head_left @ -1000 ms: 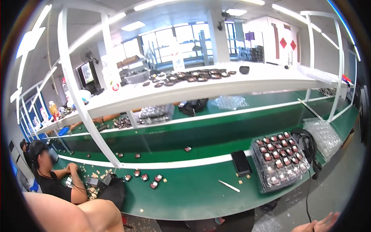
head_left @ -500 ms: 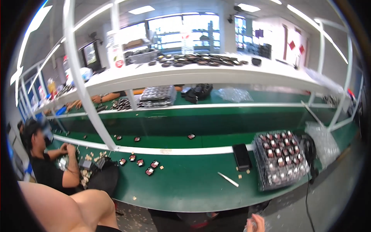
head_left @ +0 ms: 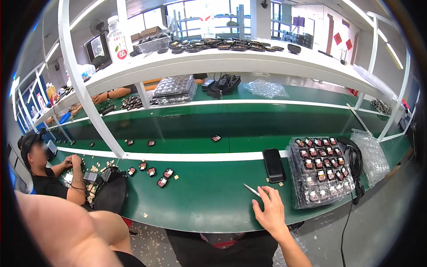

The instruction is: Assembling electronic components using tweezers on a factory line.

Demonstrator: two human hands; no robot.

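Over the near end of a slim white pen-like tool [head_left: 251, 190] on the green bench, my right hand [head_left: 270, 209] reaches in from the lower edge. Its fingers and thumb are apart, and the tool still lies on the bench. Beyond the fingertips lies a black phone [head_left: 274, 165]. To the right stands a stack of clear plastic trays [head_left: 300, 196] with small black-and-red square parts [head_left: 321, 163] in its pockets. A large bare arm, seemingly my left, fills the lower left corner, blurred; no left hand shows.
Several loose black parts [head_left: 162, 182] lie on the bench at left. A co-worker [head_left: 42, 171] sits at far left beside a black bag [head_left: 106, 191]. A white shelf [head_left: 231, 66] on posts spans above. Bubble wrap [head_left: 370, 155] and black cable [head_left: 353, 155] lie at right.
My right hand has come up from the lower edge to the white tool. The view has tilted downward, so the bench sits higher; the tool has not visibly moved on it.
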